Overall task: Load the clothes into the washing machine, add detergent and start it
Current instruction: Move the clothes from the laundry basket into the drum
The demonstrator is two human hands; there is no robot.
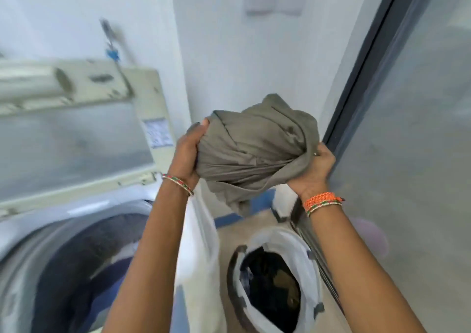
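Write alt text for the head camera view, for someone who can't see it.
Two hands, left and right, hold a bunched olive-grey garment above a white laundry bag of dark clothes. An open top-loading washing machine, already holding dark laundry, stands at left.

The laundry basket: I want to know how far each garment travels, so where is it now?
In the head view the laundry basket stands on the floor, lower right of centre, between the washing machine and the glass door.

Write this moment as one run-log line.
step: loading | left hand and right hand: both grip grey garment | washer drum: open, clothes inside | laundry bag: clothes remain
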